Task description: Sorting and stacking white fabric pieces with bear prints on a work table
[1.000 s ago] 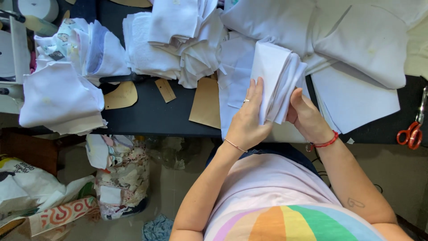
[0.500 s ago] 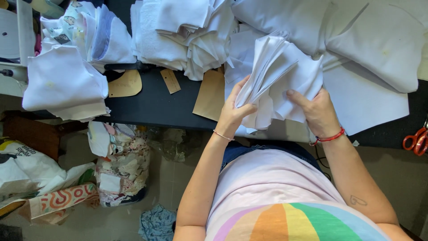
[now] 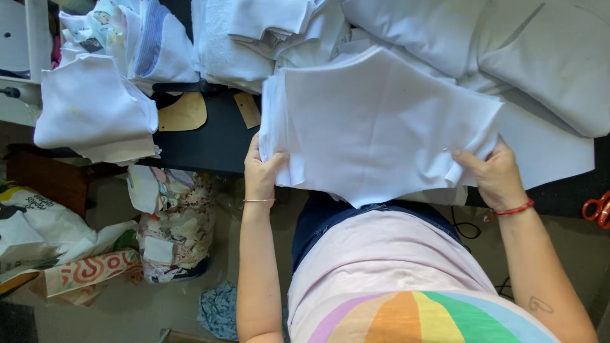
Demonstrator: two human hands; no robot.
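A stack of white cut fabric pieces (image 3: 381, 127) is spread flat and wide at the near edge of a dark table (image 3: 210, 143). My left hand (image 3: 262, 170) grips its lower left corner, thumb on top. The lower right edge is pinched by my right hand (image 3: 492, 171), which wears a red string bracelet. More white fabric lies under and behind the stack.
Heaps of white cloth (image 3: 254, 32) fill the table's far side, and a folded pile (image 3: 95, 111) overhangs its left end. Two tan pattern cards (image 3: 184, 113) lie on the dark top. Red-handled scissors (image 3: 597, 208) sit at right. Bags of scraps (image 3: 175, 222) stand on the floor.
The folded white bundle I held bunched up has been opened out and now lies spread wide, with my hands moved apart to its left and right corners.
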